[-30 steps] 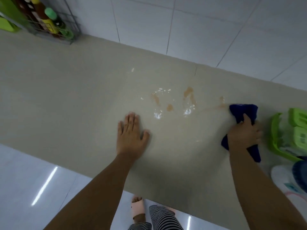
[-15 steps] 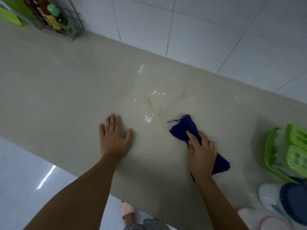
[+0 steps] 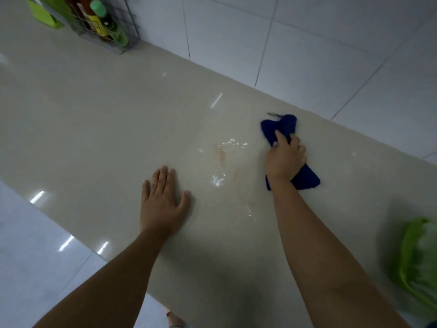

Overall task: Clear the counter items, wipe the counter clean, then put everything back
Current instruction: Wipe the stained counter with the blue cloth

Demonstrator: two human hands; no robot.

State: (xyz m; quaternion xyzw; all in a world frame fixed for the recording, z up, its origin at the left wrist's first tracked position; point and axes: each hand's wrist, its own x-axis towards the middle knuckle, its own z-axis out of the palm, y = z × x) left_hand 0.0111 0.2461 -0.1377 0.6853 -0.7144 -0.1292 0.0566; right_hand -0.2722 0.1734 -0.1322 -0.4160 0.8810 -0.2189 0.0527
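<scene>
One dark blue cloth (image 3: 283, 129) — crumpled, pressed on the beige counter (image 3: 94, 119) — sticks out past the right hand (image 3: 285, 159) fingers clenched around it. One left hand (image 3: 163, 204) lies flat, fingers spread; wet stains (image 3: 221, 157) between both hands.

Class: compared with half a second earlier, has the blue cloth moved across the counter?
Yes. The blue cloth, gripped by the right hand, has moved right, away from the spill, toward the tiled wall.

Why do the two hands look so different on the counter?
The left hand lies flat and open, holding nothing; the right hand is curled in a grip on the blue cloth. The left hand is nearer the counter edge, the right closer to the wall. Both are on the counter.
</scene>
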